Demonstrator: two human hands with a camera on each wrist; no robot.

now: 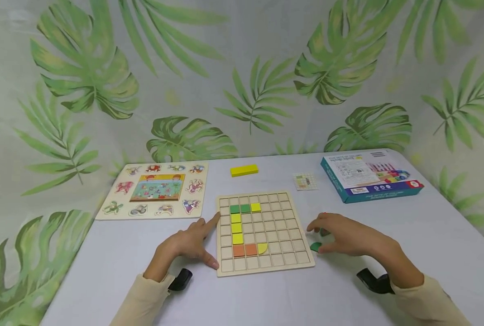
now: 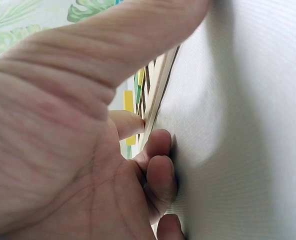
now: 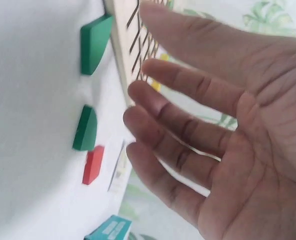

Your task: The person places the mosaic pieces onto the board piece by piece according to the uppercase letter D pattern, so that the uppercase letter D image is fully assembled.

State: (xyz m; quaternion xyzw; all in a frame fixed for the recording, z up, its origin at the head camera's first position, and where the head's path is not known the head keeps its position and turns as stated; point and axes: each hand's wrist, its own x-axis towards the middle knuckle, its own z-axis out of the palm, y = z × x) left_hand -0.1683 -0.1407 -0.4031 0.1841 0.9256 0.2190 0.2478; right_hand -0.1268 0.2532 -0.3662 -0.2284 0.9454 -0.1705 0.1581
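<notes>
A wooden grid board [image 1: 266, 270] lies on the table. It holds two green squares, several yellow squares [image 1: 236, 227], two orange squares [image 1: 238, 251] and a yellow quarter-circle piece [image 1: 262, 248]. My left hand [image 1: 190, 240] touches the board's left edge with spread thumb and index finger; its other fingers are bent. Just off the right edge, my right hand [image 1: 345, 233] hovers with loosely bent fingers, holding nothing. Near it, the right wrist view shows a green curved piece [image 3: 94, 45], a second green curved piece [image 3: 85, 129] and a red piece [image 3: 93, 165] on the table.
Back left lies a sea-animal peg puzzle [image 1: 117, 199]. Behind the board are a yellow block [image 1: 244, 170] and a small pattern card [image 1: 305, 181]. A teal and white game box [image 1: 372, 176] stands back right. A leaf-print cloth [image 1: 262, 90] hangs behind the table.
</notes>
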